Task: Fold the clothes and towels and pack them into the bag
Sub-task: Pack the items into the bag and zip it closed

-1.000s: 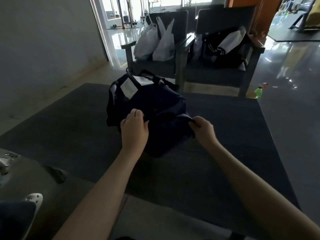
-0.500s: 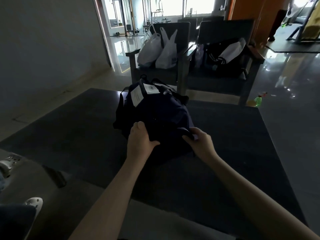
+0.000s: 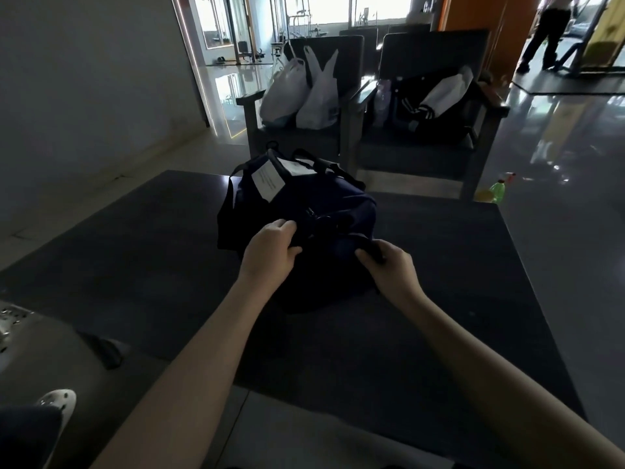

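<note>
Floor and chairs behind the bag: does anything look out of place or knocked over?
A green bottle seems to lie tipped on the shiny floor beside the right-hand chair, away from everything else. Otherwise nothing stands out; the plastic bags sit upright on the other chair.

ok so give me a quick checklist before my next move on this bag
1. Left hand has a grip on the bag: ok, fingers curled into the fabric beside the zip.
2. Right hand holds the end strap: ok, pinched at the bag's near end.
3. Bag rests fully on the dark surface: ok, well in from the edges.
4. Zip fully closed: cannot tell, too dark.
5. Clothes and towels inside: cannot tell, the contents are hidden.
6. Paper tags away from the zip: ok, they lie at the far end by the handles.
</note>
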Available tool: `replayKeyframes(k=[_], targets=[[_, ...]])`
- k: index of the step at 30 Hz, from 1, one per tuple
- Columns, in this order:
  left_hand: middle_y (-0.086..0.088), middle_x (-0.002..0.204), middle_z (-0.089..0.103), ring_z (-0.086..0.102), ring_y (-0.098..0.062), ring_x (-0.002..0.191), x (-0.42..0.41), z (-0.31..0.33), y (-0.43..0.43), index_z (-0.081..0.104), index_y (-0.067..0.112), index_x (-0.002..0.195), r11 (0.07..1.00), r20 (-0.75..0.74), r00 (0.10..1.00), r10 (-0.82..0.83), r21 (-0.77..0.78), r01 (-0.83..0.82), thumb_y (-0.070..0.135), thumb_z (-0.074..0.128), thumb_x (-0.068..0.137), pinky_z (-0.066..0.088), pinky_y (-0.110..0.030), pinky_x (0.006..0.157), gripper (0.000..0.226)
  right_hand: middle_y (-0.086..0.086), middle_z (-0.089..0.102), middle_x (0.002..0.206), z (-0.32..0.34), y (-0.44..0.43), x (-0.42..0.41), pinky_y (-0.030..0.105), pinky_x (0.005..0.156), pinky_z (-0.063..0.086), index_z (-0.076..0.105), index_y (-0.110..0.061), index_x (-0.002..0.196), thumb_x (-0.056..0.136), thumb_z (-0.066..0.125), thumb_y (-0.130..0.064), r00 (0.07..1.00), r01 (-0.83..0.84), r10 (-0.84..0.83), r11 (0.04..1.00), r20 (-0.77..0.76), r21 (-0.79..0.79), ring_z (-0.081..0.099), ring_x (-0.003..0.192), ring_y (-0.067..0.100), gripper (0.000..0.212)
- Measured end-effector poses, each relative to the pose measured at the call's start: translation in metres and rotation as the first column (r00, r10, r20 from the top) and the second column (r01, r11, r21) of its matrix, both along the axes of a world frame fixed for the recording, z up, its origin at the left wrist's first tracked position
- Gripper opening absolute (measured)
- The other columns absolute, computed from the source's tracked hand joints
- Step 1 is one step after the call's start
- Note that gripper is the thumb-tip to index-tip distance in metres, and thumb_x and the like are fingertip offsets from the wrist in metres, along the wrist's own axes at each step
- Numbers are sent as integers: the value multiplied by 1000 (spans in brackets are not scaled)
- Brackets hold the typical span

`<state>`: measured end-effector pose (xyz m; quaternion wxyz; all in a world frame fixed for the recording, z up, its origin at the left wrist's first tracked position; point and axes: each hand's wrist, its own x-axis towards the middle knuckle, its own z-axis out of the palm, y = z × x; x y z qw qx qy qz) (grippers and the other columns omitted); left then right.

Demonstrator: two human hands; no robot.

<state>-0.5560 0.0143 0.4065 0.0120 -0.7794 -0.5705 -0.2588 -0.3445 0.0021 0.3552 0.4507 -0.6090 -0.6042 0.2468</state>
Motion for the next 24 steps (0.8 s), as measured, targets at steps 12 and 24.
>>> replayKeyframes(k=[12,24], targets=[[2,76,44,43,-10,67,23,-2,2,39,13,76,1000,56,998,5,14,-6,2,64,85,24,-11,51,29,6,58,74,-56,2,30,28,47,32,56,-6,82,88,62,-36,970,235,-236,874,50,-425,53,63,18,31],[-8,119,48,51,-23,109,28,2,2,44,8,121,999,-53,997,55,3,-54,37,68,84,48,-34,86,52,6,55,64,-49,5,27,28,52,39,55,-7,70,91,58,-12,843,92,-290,907,-452,-411,51,58,16,22]])
